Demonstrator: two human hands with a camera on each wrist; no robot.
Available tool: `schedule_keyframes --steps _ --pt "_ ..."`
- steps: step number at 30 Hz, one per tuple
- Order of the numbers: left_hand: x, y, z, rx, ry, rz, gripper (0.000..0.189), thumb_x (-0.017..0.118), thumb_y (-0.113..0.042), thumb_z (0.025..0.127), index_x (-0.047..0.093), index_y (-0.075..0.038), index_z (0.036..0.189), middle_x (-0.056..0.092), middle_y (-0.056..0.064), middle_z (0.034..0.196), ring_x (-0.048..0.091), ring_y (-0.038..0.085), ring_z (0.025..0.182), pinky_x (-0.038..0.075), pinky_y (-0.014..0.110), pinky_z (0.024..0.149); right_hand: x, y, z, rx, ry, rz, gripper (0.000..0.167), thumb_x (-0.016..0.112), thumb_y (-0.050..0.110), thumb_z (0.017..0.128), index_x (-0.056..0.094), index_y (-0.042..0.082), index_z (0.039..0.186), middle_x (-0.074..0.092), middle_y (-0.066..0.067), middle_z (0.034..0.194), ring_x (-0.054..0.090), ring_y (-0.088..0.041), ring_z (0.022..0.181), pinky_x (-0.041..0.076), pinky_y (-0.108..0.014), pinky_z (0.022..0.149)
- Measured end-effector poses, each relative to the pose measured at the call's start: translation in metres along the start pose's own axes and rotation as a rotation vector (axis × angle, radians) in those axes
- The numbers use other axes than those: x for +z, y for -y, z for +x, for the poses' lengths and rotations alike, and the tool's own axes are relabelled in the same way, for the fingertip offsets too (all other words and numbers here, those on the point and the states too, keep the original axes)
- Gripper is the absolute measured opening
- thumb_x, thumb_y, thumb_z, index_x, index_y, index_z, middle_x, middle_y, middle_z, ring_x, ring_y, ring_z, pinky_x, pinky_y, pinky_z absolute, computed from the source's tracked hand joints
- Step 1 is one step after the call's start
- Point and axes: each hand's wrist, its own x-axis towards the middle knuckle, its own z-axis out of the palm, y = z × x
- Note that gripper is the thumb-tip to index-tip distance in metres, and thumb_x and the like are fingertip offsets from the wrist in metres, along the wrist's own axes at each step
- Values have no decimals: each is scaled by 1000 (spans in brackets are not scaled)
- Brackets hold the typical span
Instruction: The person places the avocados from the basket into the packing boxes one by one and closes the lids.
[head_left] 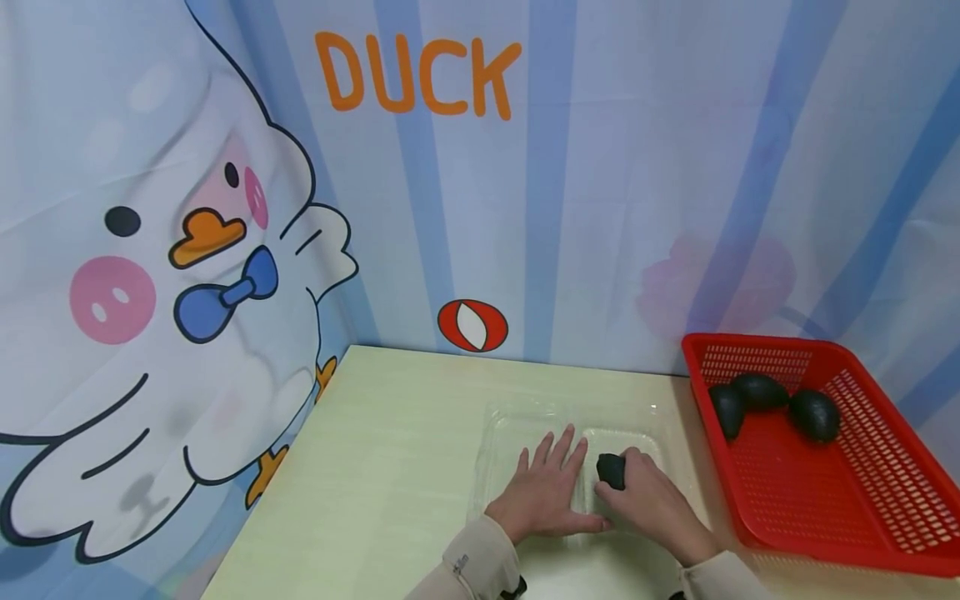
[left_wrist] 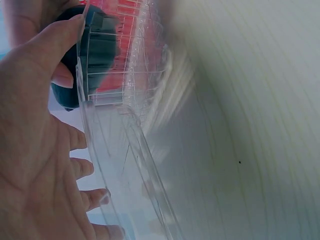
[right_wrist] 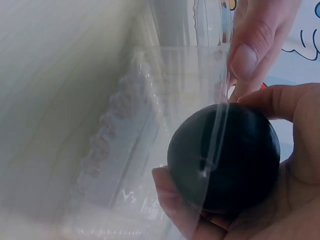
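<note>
A clear plastic clamshell box [head_left: 622,439] lies unfolded on the table, its two halves side by side. Over the left half, my left hand [head_left: 543,497] spreads its straight fingers, with the thumb reaching to the front edge of the right half. My right hand [head_left: 654,507] grips a dark green avocado [head_left: 611,471] between thumb and fingers at the right half. In the right wrist view the avocado [right_wrist: 225,157] shows partly through the clear side wall, low in the box. The left wrist view has the left thumb at the box rim, overlapping the avocado [left_wrist: 66,92].
To the right stands a red perforated basket [head_left: 810,500] with three more avocados [head_left: 759,391] toward its back left. The pale wooden table [head_left: 360,467] extends left of the box. A printed duck curtain [head_left: 600,208] hangs behind the table and along its left side.
</note>
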Motion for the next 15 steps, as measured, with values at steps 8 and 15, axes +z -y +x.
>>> schedule_keyframes --steps 8,15 --pt "0 1 -1 16 3 17 110 52 -85 82 16 -22 165 8 3 172 21 31 155 34 60 114 7 1 -1 27 33 -3 50 68 31 93 52 -10 118 61 -14 96 58 -25 78 50 -43 65" --pt "-3 0 -3 9 12 18 107 52 -82 84 16 -22 165 7 1 172 20 30 155 33 60 115 14 2 -1 36 37 -12 55 67 33 93 51 -11 122 62 -16 97 59 -27 80 51 -45 65"
